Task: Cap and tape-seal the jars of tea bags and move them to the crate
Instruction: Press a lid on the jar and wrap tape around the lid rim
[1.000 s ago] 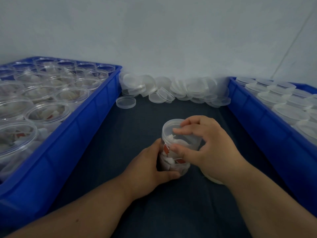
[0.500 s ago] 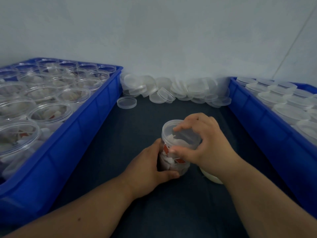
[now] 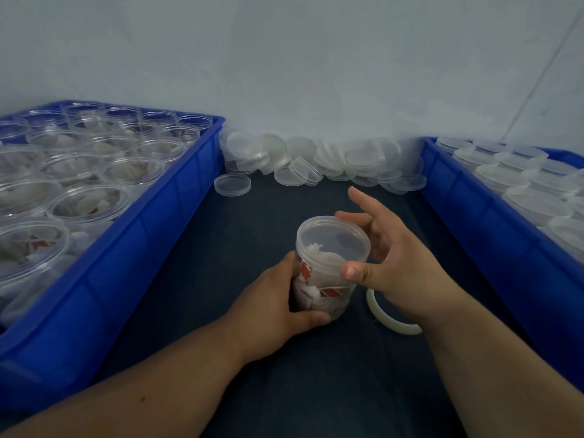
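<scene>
A clear plastic jar [image 3: 325, 276] of tea bags with red tags stands on the dark mat between two crates. A clear lid [image 3: 333, 237] sits on its mouth. My left hand [image 3: 271, 308] wraps the jar's lower body from the left. My right hand [image 3: 385, 257] is beside the lid with fingers spread; the thumb tip and one fingertip touch the lid's rim. A roll of clear tape [image 3: 390, 317] lies on the mat just right of the jar, partly hidden under my right wrist.
A blue crate [image 3: 151, 229] on the left holds several open jars of tea bags. A blue crate [image 3: 480, 222] on the right holds several capped jars. A heap of loose lids [image 3: 322, 162] lies along the back wall, with one lid [image 3: 232, 184] apart.
My right hand has lifted off the lid's top and opened its fingers, uncovering the lid and the tape roll. My left hand still holds the jar in place.
</scene>
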A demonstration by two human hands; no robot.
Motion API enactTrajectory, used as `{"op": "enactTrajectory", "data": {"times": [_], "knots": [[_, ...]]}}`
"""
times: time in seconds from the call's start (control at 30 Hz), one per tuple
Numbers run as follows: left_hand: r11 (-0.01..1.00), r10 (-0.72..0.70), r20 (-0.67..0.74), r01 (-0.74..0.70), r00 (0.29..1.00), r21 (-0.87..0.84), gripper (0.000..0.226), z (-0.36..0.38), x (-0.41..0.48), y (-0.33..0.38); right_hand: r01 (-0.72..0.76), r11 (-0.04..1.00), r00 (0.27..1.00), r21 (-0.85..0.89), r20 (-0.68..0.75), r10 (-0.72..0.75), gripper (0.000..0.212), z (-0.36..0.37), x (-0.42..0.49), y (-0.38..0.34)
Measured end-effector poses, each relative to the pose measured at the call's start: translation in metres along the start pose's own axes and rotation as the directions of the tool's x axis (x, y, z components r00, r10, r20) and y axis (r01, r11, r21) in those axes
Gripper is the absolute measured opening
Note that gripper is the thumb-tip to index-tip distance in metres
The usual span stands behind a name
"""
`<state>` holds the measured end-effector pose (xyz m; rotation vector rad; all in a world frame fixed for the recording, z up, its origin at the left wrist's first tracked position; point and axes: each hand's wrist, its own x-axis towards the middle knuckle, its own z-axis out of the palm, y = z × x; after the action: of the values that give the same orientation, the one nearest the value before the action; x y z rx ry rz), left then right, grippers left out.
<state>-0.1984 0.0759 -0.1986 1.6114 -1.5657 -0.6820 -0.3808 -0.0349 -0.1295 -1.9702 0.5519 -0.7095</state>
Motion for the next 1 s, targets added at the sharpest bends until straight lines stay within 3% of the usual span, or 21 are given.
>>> {"op": "enactTrajectory", "data": {"times": [0.2, 0.37, 0.43, 0.53, 0.7, 0.8, 0.87, 1.0], "knots": [[1.000, -0.003, 0.000, 0.003, 1.000, 0.018, 0.083, 0.000, 0.000, 0.001, -0.023, 0.998, 0.998, -0.053, -0.059, 0.020, 0.094, 0.008, -0.002, 0.000], [0.999, 0.028, 0.031, -0.029, 0.999, 0.033, 0.083, -0.001, 0.000, 0.004, 0.008, 0.981, 0.989, -0.194, 0.146, 0.021, 0.107, -0.002, 0.004, -0.012], [0.999, 0.034, 0.031, -0.035, 0.999, 0.042, 0.080, -0.001, 0.000, 0.004, 0.019, 0.977, 0.984, -0.210, 0.176, 0.019, 0.095, -0.001, 0.006, -0.014], [0.997, 0.033, 0.012, -0.033, 0.999, 0.065, 0.079, 0.000, -0.002, 0.005, -0.008, 0.980, 0.997, -0.201, 0.077, 0.024, 0.080, 0.009, 0.002, -0.013], [0.994, 0.031, -0.027, -0.028, 0.999, 0.109, 0.081, 0.003, -0.003, 0.004, -0.083, 0.971, 0.980, -0.223, -0.198, 0.039, 0.079, 0.034, -0.008, -0.013], [0.994, 0.028, -0.008, -0.027, 1.000, 0.103, 0.080, 0.001, -0.003, 0.004, -0.089, 0.963, 0.965, -0.255, -0.263, 0.019, 0.078, 0.042, -0.012, -0.013], [0.996, 0.036, -0.001, -0.035, 0.999, 0.077, 0.081, 0.000, -0.003, 0.005, -0.076, 0.964, 0.979, -0.254, -0.205, 0.023, 0.076, 0.038, -0.012, -0.017], [0.999, 0.001, 0.048, 0.000, 0.999, -0.035, 0.104, 0.000, -0.005, 0.004, -0.022, 0.928, 0.997, -0.373, 0.065, 0.050, 0.083, 0.019, -0.010, -0.030]]}}
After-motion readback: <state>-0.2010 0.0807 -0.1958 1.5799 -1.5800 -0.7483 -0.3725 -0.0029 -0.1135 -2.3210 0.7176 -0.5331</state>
